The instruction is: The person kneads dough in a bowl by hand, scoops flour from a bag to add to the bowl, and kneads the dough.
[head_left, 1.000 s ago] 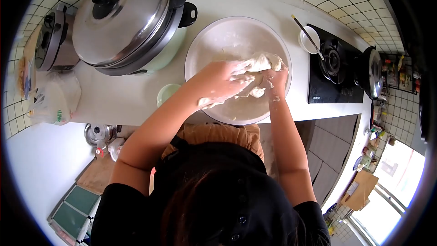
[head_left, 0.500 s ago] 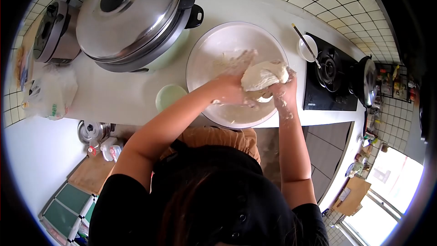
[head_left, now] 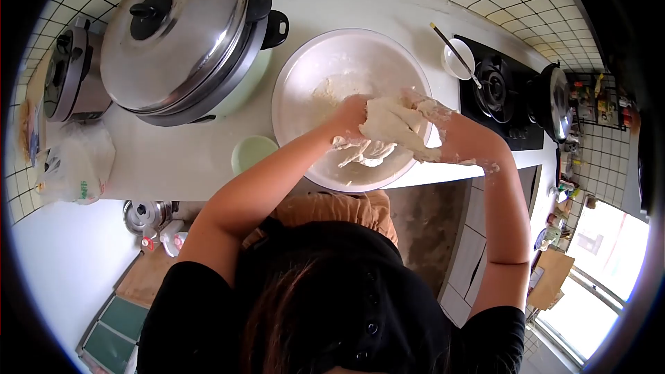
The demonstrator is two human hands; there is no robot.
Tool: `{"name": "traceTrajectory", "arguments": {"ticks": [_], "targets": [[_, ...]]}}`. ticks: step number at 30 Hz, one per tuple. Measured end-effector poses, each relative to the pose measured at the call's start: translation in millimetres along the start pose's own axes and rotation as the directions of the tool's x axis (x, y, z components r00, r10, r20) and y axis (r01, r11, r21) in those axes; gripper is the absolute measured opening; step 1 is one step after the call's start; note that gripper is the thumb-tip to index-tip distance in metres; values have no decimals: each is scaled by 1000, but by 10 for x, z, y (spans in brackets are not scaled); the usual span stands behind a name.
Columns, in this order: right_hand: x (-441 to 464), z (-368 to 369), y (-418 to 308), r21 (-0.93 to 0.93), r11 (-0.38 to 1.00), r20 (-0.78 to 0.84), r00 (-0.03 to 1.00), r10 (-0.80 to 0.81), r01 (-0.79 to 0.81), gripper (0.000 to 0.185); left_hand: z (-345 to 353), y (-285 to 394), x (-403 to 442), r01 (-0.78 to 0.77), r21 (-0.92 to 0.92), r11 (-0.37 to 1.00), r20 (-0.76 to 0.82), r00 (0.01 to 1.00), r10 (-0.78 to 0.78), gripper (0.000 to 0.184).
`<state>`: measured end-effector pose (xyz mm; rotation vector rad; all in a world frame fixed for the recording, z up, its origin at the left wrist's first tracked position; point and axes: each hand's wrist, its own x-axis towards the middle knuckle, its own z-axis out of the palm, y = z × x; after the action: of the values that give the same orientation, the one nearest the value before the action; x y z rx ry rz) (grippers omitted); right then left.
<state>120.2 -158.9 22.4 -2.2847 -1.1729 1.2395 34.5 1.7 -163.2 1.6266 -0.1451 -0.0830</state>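
Above the near right part of a wide, pale basin [head_left: 294, 69] on the desk [head_left: 346, 3], the left hand [head_left: 348, 119] and right hand [head_left: 450, 137] hold sticky dough [head_left: 391, 121] between them. Keeping it low and centred should help catch loose scraps.

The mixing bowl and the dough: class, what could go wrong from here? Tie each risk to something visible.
The mixing bowl sits at the counter's front edge, so a hard push might tip it. The dough, between the left hand and right hand, could drop pieces over the rim. The stick in the small bowl might get knocked.
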Motion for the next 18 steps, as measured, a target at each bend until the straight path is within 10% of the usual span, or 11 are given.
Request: {"name": "traceTrajectory", "arguments": {"ticks": [2,3,9,15,18], "targets": [[-80,-98,-24,16,998,7,998,-60,60,92,-88,57,-55,89,-98,991,-63,993,-95,42],[-117,-111,3,-298,954,-59,996,-64,43,101,-132,132,-130,158,-194,968,-107,978,-181,42],[416,430,203,291,910,-544,833,-97,296,108,-92,-6,-282,125,-281,952,-271,941,-204,47],[918,932,-21,404,880,-746,647,159,249,29,141,232,-231,424,-162,891,-150,882,-447,40],[963,980,123,705,595,-666,647,371,385,28,153,247,-297,426,-97,900,-116,893,-435,40]]}}
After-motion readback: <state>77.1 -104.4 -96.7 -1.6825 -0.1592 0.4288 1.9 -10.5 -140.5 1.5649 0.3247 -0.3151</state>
